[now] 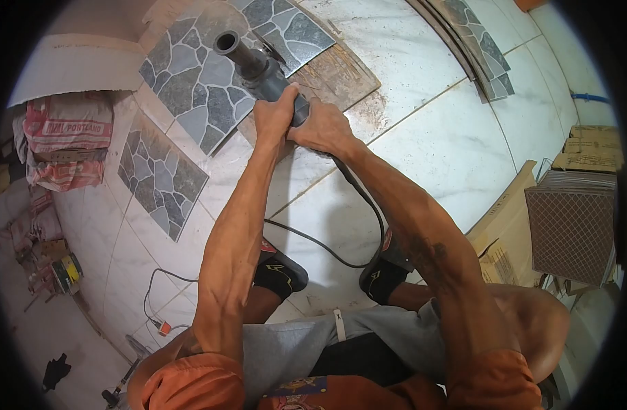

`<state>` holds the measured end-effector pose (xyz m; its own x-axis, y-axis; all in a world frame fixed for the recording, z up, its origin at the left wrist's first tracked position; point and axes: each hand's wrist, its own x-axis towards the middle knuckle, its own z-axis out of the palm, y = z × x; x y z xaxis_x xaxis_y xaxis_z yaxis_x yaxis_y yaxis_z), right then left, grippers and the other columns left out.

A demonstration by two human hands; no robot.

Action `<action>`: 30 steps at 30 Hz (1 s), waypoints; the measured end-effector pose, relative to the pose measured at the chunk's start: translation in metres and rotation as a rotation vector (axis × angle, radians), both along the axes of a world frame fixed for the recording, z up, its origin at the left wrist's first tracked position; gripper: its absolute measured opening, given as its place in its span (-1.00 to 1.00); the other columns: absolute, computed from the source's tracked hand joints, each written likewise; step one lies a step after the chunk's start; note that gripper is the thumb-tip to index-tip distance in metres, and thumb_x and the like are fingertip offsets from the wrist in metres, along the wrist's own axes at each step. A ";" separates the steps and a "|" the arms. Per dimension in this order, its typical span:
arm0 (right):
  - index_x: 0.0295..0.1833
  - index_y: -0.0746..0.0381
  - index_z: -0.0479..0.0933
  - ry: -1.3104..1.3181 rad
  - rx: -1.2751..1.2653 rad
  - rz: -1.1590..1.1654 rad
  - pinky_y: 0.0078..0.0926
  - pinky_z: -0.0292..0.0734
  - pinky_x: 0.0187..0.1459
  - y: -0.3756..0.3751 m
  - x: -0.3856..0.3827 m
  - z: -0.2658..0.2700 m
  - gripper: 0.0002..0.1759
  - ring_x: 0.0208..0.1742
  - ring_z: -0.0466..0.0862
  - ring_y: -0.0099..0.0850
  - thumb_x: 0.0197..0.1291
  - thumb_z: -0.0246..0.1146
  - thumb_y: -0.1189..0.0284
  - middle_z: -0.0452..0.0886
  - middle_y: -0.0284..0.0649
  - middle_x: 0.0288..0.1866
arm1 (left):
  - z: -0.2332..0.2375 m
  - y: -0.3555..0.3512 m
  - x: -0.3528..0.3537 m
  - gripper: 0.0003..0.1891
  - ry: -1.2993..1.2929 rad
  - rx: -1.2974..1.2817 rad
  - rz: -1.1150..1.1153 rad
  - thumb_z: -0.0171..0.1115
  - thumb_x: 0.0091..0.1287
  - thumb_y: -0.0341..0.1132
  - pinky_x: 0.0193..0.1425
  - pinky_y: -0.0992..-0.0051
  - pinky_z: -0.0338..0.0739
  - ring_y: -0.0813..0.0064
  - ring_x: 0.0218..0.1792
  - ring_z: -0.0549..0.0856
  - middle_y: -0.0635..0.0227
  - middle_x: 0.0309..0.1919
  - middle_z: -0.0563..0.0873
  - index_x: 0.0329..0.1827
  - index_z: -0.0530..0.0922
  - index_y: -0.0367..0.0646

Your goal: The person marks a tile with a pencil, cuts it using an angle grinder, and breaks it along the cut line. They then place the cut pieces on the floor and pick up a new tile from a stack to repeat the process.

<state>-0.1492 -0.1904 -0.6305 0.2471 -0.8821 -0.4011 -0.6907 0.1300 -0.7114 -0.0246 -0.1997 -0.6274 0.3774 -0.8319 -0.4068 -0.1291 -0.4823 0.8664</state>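
Note:
Both my hands are wrapped round the body of a dark grey power tool (267, 80), which looks like an angle grinder with a side handle that sticks up. My left hand (276, 116) grips its left side, and my right hand (322, 127) holds the rear end, where a black cord (358, 186) comes out. The tool's disc side rests over a stone-patterned tile (221, 85), near a cut edge; the contact point is partly hidden. Under the tile lies a dusty brown board (337, 76).
A cut tile piece (162, 179) lies on the white floor at left. Cement bags (69, 137) stand at far left. More tiles (477, 41) lie upper right, and a stack of brown tiles (572, 229) with cardboard (501, 225) is at right. The cord loops between my feet.

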 end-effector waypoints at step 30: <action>0.19 0.53 0.43 0.039 0.127 0.034 -0.12 0.60 0.18 0.011 -0.011 0.019 -0.14 0.12 0.69 0.09 -0.10 0.38 0.08 0.66 0.26 0.04 | -0.006 0.011 -0.010 -0.63 0.021 -0.043 0.044 0.46 0.15 -0.15 -0.27 0.40 0.54 0.47 -0.42 0.66 0.23 -0.42 0.73 -0.40 0.69 -0.38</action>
<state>-0.1604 -0.1796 -0.6114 0.2582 -0.8146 -0.5193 -0.7234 0.1933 -0.6628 -0.0348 -0.1890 -0.6337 0.4055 -0.8318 -0.3790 -0.0904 -0.4491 0.8889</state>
